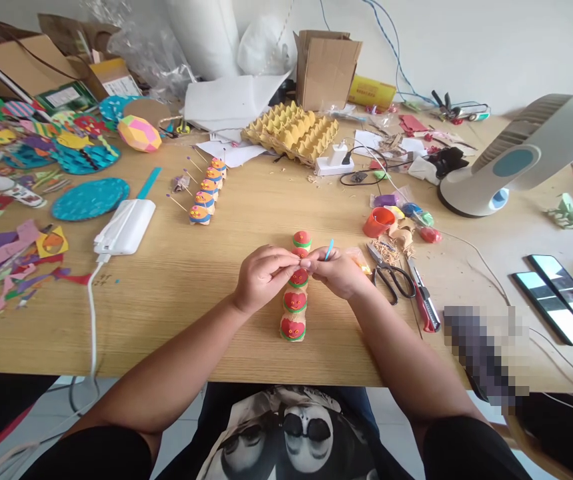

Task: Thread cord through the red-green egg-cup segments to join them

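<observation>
A row of egg-carton cups (294, 328), painted with red heart-like faces and green rims, lies lengthwise in front of me. Both hands meet over its far half and hide part of it. My left hand (266, 275) is closed in a pinch, its fingertips touching those of the right; whatever is between them is too small to make out. My right hand (335, 272) is also closed, and a thin blue stick (329, 249) pokes up from its fingers. Farther left stands a second egg-carton row (206, 193) in blue and orange, with several pins sticking out.
Scissors (391, 270), a red utility knife (423, 297), an orange cup (379, 221) and clay lumps (411, 209) lie to the right. Beyond them are a white fan (521, 160) and phones (553, 307). A power bank (129, 227) and paper scraps (16, 260) lie left; egg trays (293, 130) behind.
</observation>
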### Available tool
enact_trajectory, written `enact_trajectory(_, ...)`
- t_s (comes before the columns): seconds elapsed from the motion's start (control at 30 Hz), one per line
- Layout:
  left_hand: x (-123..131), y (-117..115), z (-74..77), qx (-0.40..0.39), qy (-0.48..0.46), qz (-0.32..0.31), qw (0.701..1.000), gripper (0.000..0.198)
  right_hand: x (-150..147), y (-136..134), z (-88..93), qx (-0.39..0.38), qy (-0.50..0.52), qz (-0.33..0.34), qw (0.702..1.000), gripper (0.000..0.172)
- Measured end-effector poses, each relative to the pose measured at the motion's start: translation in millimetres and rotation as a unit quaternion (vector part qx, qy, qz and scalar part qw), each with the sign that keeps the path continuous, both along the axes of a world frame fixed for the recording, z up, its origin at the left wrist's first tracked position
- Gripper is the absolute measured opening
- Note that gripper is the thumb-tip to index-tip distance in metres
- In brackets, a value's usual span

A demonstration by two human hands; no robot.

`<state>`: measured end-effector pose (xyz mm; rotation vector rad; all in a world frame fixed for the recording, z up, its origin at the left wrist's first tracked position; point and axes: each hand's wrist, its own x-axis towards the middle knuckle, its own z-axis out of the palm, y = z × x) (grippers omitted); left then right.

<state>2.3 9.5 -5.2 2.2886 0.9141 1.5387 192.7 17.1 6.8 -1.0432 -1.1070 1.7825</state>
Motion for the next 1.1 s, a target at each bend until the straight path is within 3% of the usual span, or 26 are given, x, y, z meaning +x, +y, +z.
enact_trajectory(0.1,0,1,-1.3,-0.029,-0.013,0.014,0.999,0.005,0,1,-1.1,0.009,-0.008,-0.047,0.999,0.039)
enact_trajectory(0.27,-1,4,-5.4,-0.154,-0.089,0.020,0.984,0.011,3,7,0.0,-0.015,0.065,-0.152,0.986,0.033)
enact_trajectory(0.4,-2,9,-12.2,-0.268,-0.159,0.010,0.950,0.025,4,9,1.8,-0.034,0.084,-0.138,0.986,0.040)
enact_trajectory(0.53,-1,14,-21.0,-0.339,-0.217,-0.005,0.915,0.033,2,7,-0.4,0.010,0.044,-0.122,0.991,0.055)
enact_trajectory(0.7,0,14,-24.9,-0.353,-0.234,-0.023,0.905,0.034,1,4,-0.5,0.035,0.023,-0.097,0.994,0.048)
enact_trajectory(0.93,-1,12,-19.0,-0.353,-0.182,-0.012,0.918,0.033,8,6,-0.2,-0.062,0.110,-0.076,0.989,0.039)
enact_trajectory(1.1,0,11,-17.2,-0.345,-0.173,-0.020,0.922,0.031,7,5,-3.4,-0.054,0.057,-0.062,0.995,0.035)
